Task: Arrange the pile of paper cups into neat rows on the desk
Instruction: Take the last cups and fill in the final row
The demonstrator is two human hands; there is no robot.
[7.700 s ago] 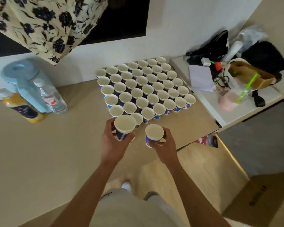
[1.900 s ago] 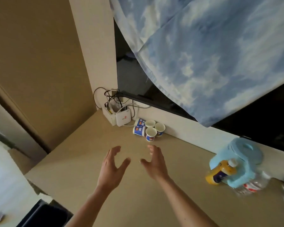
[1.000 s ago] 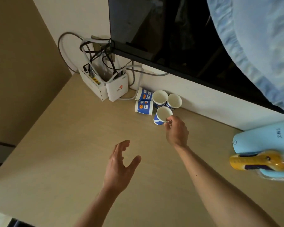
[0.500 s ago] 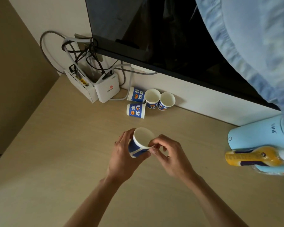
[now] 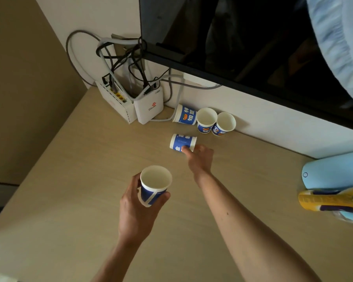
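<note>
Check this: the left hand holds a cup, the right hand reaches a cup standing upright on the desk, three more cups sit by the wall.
One thing is wrong. In the head view the loose cup that the right hand touches lies on its side on the desk, not upright. The left hand does hold a second cup, and three more cups sit by the wall.
</note>
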